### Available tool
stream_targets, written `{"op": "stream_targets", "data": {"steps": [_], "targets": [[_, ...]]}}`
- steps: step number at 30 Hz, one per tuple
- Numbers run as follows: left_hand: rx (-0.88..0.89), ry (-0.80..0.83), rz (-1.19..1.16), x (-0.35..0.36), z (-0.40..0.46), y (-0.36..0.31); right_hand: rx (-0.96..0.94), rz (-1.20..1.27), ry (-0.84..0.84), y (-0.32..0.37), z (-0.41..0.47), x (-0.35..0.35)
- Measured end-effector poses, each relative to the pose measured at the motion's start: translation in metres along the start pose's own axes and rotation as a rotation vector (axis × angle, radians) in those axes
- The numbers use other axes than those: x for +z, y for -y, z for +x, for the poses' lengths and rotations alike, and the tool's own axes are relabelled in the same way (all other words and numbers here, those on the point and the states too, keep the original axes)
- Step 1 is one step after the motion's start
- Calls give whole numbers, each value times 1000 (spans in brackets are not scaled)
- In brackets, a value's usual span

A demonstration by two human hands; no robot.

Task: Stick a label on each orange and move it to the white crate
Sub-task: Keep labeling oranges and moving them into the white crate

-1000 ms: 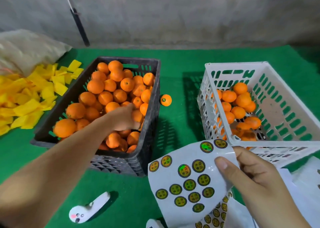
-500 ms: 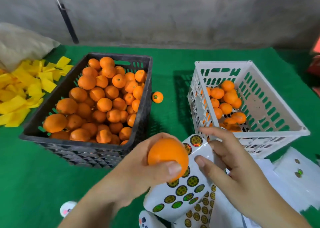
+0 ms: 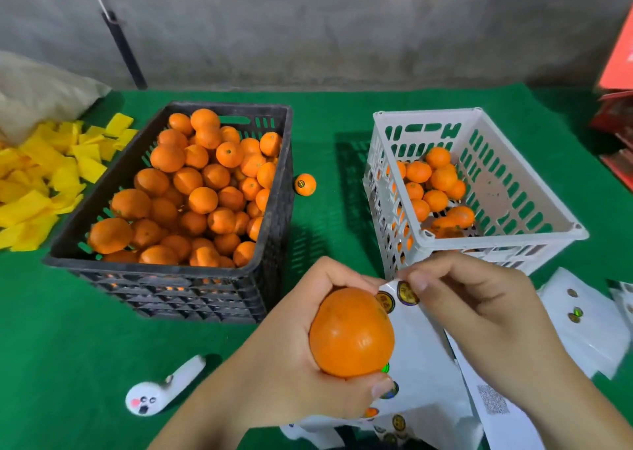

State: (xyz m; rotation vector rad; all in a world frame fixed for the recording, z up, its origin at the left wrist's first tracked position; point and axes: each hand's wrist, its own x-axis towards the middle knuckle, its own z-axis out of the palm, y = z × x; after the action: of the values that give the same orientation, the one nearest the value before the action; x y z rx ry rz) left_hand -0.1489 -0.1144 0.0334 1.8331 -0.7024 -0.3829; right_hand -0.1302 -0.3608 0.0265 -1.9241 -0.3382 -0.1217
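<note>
My left hand (image 3: 294, 357) grips an orange (image 3: 351, 333) low in the middle, over a white label sheet (image 3: 421, 357). My right hand (image 3: 479, 309) pinches a round label (image 3: 407, 292) at the sheet's top edge, right beside the orange. The black crate (image 3: 274, 244) at the left is full of oranges. The white crate (image 3: 513, 254) at the right holds several oranges along its left side. One labelled orange (image 3: 305, 184) lies on the green mat between the crates.
Yellow paper pieces (image 3: 44, 182) are piled at the far left beside a beige sack (image 3: 41, 90). A small white ghost-faced tool (image 3: 161, 391) lies on the mat near my left arm. Used white sheets (image 3: 582, 316) lie at the right. Red boxes (image 3: 616, 107) stand at the far right.
My left hand took an orange out of the black crate and brought it down to the label sheet. My right hand shifted from holding the sheet to pinching a label at its top edge.
</note>
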Motion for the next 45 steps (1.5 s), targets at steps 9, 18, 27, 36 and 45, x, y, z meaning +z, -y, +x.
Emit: {"op": "stream_targets", "data": {"steps": [9,18,27,36,45], "targets": [[-95,-200,-254,16,11,13,-309,-473,259,9,-1,-19],[-99,-177,-245,15,7,14,-196,-308,-201,12,-4,-12],[-173,-167,-346,24,9,20,-317,-263,80,22,-18,13],[-214,-120,-540,29,7,31,-280,-413,295,-1,-30,11],[-163,-31,-715,31,21,42,-84,7,21,-5,-5,-4]]}}
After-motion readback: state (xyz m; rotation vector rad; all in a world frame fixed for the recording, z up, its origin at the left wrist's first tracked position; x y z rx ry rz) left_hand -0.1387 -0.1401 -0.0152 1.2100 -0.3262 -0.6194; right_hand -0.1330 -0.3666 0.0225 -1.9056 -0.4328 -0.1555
